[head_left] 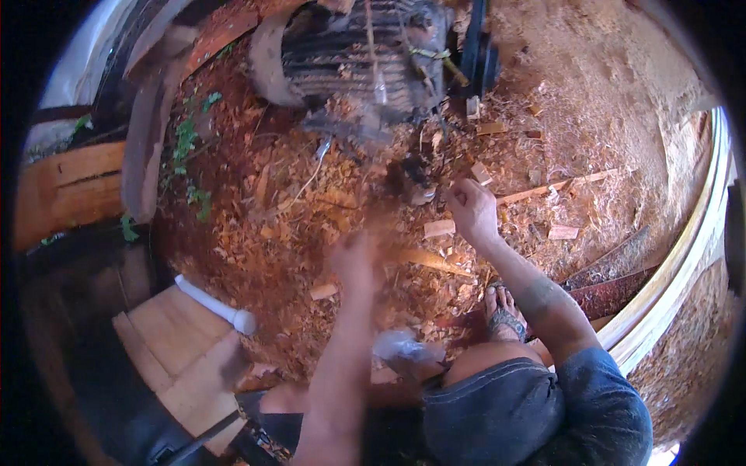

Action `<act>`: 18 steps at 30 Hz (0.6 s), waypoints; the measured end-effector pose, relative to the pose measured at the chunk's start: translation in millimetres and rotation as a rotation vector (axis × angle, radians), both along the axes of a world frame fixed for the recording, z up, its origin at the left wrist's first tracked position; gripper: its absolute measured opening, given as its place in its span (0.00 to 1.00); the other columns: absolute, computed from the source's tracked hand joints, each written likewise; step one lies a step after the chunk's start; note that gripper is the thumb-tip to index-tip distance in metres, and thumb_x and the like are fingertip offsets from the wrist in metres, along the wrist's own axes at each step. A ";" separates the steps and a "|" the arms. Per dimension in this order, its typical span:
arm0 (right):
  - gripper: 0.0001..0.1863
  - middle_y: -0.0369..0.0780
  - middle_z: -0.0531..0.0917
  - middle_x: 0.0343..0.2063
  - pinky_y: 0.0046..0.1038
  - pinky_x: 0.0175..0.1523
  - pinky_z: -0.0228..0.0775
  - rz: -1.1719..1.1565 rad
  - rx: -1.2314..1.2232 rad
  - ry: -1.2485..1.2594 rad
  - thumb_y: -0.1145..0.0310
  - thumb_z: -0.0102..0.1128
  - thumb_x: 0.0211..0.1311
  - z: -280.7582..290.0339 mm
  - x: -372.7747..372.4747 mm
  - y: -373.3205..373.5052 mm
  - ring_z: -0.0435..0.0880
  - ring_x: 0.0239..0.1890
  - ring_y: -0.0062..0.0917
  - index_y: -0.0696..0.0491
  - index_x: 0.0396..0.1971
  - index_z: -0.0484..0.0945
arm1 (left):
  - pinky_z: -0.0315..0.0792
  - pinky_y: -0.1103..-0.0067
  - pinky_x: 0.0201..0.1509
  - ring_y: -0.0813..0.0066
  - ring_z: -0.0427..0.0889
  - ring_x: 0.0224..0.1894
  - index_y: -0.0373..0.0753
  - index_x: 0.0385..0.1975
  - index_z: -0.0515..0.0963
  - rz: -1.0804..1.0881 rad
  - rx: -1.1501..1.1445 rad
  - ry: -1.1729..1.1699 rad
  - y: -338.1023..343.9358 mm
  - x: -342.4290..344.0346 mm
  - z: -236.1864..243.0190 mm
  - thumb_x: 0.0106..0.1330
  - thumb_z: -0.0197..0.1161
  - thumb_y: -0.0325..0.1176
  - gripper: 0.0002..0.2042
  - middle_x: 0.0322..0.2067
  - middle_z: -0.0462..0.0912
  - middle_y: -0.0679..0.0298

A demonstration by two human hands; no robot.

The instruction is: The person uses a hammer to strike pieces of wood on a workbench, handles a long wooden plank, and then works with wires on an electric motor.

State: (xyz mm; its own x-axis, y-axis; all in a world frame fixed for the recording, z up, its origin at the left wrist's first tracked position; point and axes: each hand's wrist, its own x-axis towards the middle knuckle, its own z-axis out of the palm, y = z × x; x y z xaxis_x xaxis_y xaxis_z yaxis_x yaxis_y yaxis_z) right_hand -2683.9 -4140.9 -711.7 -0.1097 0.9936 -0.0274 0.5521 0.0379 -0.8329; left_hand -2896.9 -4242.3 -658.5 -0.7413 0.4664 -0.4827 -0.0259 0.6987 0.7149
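Note:
My left hand (354, 258) hangs over the litter of wood shavings (272, 311), smeared by motion, so its fingers do not show clearly. To its right, my right hand (472, 206) has its fingers curled together; what they hold, if anything, cannot be made out. Just left of those fingers is a dark, blurred object (412, 180) with a greyish lower end; I cannot tell its kind or whether my hand touches it. Farther off lies a dusty ribbed machine body (350, 62), like a motor housing. A thin pale wire (303, 186) runs over the shavings in front of it.
Small wood offcuts (563, 232) and a long thin strip (556, 188) lie at right. At left are a white pipe-like piece (214, 303), pale boards (179, 334) and green leaves (185, 140). Clear plastic (406, 346) rests by my bare foot (505, 312). Long pale planks (668, 287) curve along the right.

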 end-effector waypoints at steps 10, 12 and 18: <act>0.06 0.41 0.83 0.24 0.40 0.30 0.76 0.334 0.196 -0.230 0.64 0.59 0.58 -17.7 -88.3 -4.0 0.84 0.25 0.39 0.49 0.26 0.82 | 0.74 0.71 0.42 0.64 0.83 0.35 0.35 0.37 0.84 -0.940 -0.336 0.188 -2.8 -23.2 97.9 0.59 0.69 0.41 0.15 0.32 0.86 0.55; 0.09 0.41 0.83 0.22 0.41 0.29 0.76 0.345 0.198 -0.262 0.60 0.58 0.60 -24.4 -91.2 2.5 0.84 0.25 0.38 0.48 0.26 0.81 | 0.75 0.71 0.41 0.64 0.84 0.34 0.36 0.36 0.84 -0.977 -0.398 0.074 -5.8 -8.3 173.4 0.62 0.67 0.41 0.13 0.32 0.86 0.56; 0.10 0.40 0.83 0.21 0.41 0.28 0.76 0.336 0.175 -0.405 0.59 0.58 0.61 -48.1 -120.2 2.4 0.84 0.24 0.38 0.47 0.25 0.80 | 0.73 0.79 0.32 0.76 0.81 0.25 0.36 0.33 0.84 -0.791 -0.323 0.007 -65.5 -17.5 252.1 0.62 0.68 0.35 0.08 0.24 0.84 0.60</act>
